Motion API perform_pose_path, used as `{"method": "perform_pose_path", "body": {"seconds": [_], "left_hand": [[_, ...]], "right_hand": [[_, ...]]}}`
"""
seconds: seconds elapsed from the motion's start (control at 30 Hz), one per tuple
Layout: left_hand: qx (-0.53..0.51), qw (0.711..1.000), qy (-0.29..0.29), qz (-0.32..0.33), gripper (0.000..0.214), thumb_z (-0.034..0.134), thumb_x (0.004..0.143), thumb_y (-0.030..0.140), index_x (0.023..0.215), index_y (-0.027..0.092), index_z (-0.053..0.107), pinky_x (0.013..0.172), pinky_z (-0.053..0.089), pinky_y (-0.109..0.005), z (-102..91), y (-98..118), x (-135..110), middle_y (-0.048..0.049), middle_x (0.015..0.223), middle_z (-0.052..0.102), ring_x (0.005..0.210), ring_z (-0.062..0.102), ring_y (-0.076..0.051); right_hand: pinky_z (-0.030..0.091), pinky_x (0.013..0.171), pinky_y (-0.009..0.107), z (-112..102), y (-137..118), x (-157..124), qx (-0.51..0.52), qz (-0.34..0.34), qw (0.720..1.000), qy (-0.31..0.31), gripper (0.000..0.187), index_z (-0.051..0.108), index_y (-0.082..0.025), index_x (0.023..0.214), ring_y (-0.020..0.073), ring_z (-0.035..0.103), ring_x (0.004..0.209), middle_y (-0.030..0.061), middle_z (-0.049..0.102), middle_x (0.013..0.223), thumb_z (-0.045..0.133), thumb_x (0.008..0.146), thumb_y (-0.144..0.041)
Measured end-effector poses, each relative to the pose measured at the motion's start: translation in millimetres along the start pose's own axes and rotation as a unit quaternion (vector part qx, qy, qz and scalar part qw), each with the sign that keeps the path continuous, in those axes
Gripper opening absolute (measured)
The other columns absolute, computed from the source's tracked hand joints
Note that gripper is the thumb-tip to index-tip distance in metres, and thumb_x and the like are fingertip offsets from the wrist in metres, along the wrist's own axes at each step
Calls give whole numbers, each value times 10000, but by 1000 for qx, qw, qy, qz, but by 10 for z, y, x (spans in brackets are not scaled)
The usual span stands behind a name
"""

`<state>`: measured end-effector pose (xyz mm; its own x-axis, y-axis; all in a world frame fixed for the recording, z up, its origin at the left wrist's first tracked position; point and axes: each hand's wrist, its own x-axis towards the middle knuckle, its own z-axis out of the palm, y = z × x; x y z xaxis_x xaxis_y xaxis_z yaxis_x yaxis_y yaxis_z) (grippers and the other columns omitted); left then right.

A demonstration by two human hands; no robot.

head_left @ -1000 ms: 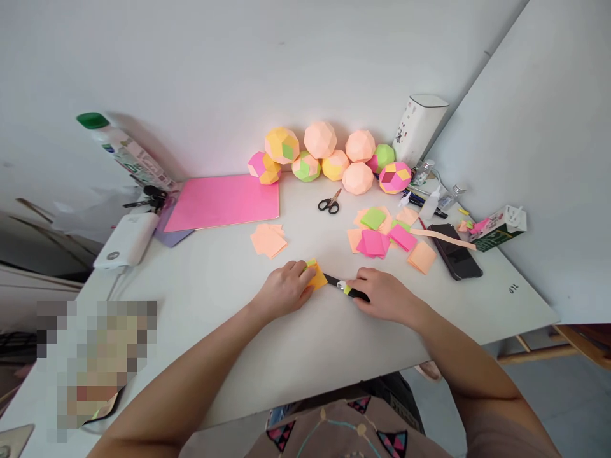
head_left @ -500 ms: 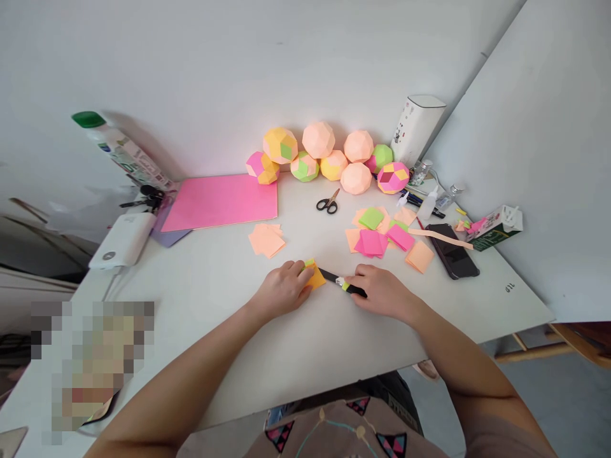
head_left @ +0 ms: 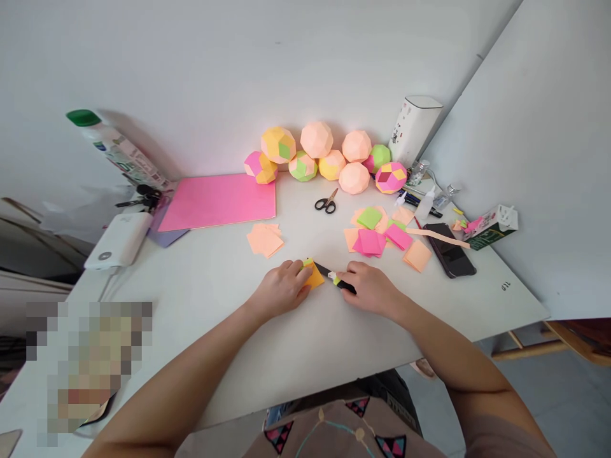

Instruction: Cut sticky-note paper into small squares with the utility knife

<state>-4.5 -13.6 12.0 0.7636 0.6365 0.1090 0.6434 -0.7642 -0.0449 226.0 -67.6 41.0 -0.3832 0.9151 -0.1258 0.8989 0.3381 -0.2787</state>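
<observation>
Left hand holding orange paper — right hand gripping cutter.

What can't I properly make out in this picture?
All in the head view:
Part of the orange paper: hidden by the left hand.
The grip end of the knife: partly covered by the right hand.
Whatever lies under the blurred patch: masked by coarse blocks.
The grey item: cut off by the bottom left corner.
Fine print on the carton: too small to read.
</observation>
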Motion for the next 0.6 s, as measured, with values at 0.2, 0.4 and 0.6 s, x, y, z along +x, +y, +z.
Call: {"method": "perform_pose_path", "body": {"seconds": [0.2,0.4,0.6], "left_hand": [[-5,1000,5,6,112,469,861,232,932,178,537,498,335,-271,16,-11,-4,-48,827,574,680,521,-181],[4,1000,21,7,129,461,866,237,945,173,540,491,335,-271,38,-13,-10,-45,826,579,673,521,-177],[13,999,48,21,246,480,893,393,977,168,531,515,380,-275,76,-13,-15,-66,865,587,701,547,-188]], "right_hand": [[429,668,268,-16,7,-4,-2,7,1000,-5,383,634,-158,1223,198,574,868,87,609,940,541,854,-204],[431,672,271,22,-20,37,-12,0,1000,10,397,619,-167,1247,201,571,874,89,602,943,536,862,-217],[441,685,277,72,-35,84,-15,2,1000,23,395,624,-159,1241,202,568,875,88,600,945,555,857,-221]]}}
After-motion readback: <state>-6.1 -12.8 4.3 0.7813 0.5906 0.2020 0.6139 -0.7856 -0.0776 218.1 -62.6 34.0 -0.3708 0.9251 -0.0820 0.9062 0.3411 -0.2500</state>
